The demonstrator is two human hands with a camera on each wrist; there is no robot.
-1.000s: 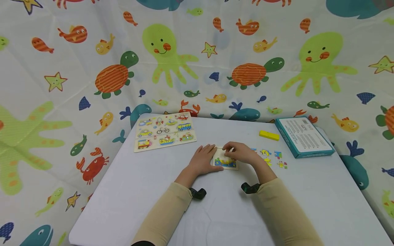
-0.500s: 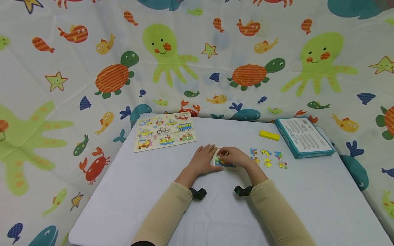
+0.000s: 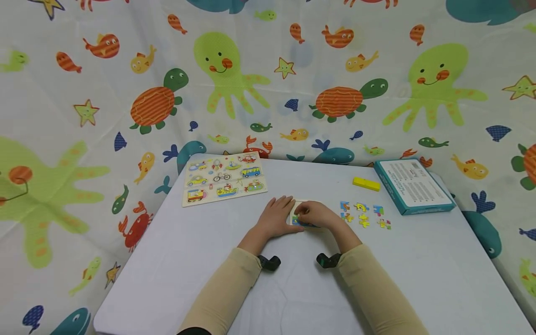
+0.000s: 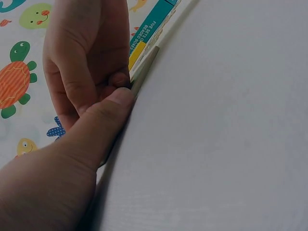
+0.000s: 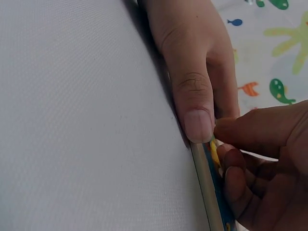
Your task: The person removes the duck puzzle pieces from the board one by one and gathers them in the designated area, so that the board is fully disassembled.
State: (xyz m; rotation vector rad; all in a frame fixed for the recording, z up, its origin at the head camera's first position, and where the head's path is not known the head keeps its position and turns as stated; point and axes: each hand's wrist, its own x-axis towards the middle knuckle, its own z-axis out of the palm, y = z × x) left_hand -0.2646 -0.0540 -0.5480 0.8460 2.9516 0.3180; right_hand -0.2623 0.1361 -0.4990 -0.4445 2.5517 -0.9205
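A small wooden jigsaw board (image 3: 293, 204) with a blue and yellow picture lies on the white table between both hands. My left hand (image 3: 274, 218) rests along its left side with fingers spread, the thumb (image 5: 198, 126) pressing its near edge. Over the board, my right hand (image 3: 320, 215) has curled fingers, pinching a small jigsaw piece (image 5: 215, 151) low against the picture; the fingers hide most of it. Several loose jigsaw pieces (image 3: 364, 220) lie in rows to the right of the right hand.
At the back left lies a wooden vehicle puzzle board (image 3: 222, 177). A yellow block (image 3: 366, 184) and a teal box (image 3: 427, 188) with a white label sit at the back right. A sea-animal cloth (image 3: 268, 93) hangs behind the table.
My right hand has moved left and slightly down over the board, bringing its fingertips to the picture and uncovering loose pieces on the right. The left hand has stayed in place.
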